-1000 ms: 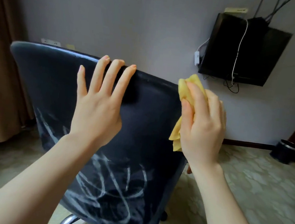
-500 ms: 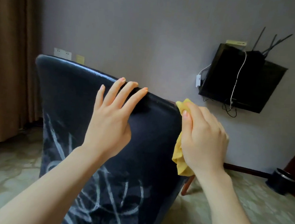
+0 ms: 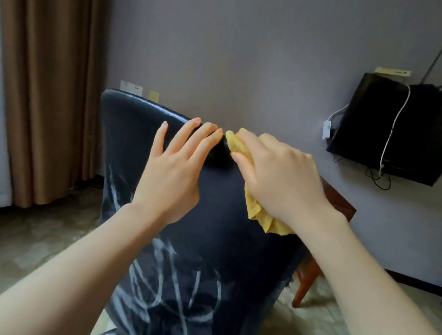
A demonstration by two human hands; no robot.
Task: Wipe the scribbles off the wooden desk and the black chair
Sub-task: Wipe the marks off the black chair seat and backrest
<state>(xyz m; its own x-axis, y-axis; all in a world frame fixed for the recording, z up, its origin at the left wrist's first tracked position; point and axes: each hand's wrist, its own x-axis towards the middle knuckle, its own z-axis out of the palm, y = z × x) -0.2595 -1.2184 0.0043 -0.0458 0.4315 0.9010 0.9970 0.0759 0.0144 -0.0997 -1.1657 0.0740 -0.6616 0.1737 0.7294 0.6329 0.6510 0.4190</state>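
The black chair (image 3: 135,139) fills the centre of the view, its backrest facing me. White scribbles (image 3: 178,296) cover the lower backrest, with more streaks along its left side. My left hand (image 3: 173,174) lies flat against the upper backrest, its straight fingers reaching the top edge. My right hand (image 3: 279,180) presses a crumpled yellow cloth (image 3: 261,218) against the upper right of the backrest, near the top edge and close to my left fingertips. A corner of the wooden desk (image 3: 341,203) shows behind the chair on the right.
A black TV (image 3: 402,128) with cables hangs on the grey wall at the right. Brown curtains (image 3: 46,87) hang at the left. Wall sockets (image 3: 131,88) sit just above the chair's top. The floor is pale patterned carpet.
My right hand has slid the cloth leftward along the chair's top edge, toward my left fingertips. The view has tilted up and away, so the chair sits lower in frame.
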